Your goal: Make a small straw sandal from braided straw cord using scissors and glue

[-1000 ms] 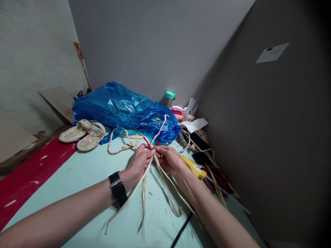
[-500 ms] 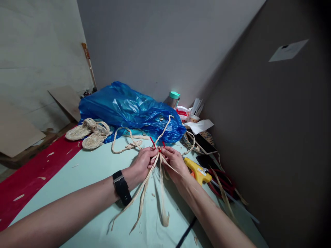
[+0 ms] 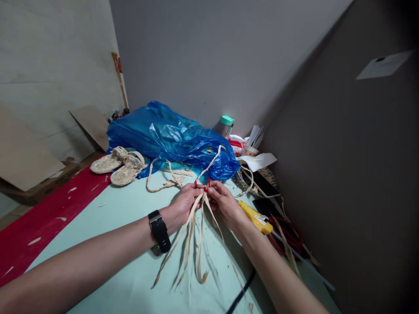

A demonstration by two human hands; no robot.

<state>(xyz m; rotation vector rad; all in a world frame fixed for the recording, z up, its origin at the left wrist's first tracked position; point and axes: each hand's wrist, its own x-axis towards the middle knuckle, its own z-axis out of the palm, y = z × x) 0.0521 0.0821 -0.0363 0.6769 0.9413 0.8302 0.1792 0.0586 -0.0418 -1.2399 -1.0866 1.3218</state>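
My left hand (image 3: 186, 203), with a black watch on its wrist, pinches one end of a short red cord (image 3: 205, 189). On the other side my right hand (image 3: 225, 201) is closed on the cord's other end. The cord crosses a bundle of pale dried-fibre strands (image 3: 189, 240) between my fingertips. Loose strands fan down toward me, over the table. Beyond my hands, a braided fibre rope (image 3: 210, 165) rises onto the blue bag. My fingers hide most of the crossing point.
A blue plastic bag (image 3: 170, 135) lies at the back beside woven fibre sandals (image 3: 126, 172). To my right are a yellow glue gun (image 3: 257, 218), a white paper (image 3: 260, 162) and a bottle with a green lid (image 3: 225, 124). Red cloth (image 3: 49, 226) covers the left side.
The red cord's ends, which stood up above my fingers, are now drawn lower and sideways near my fingertips. The loose strands have swung, and the view has shifted slightly left.
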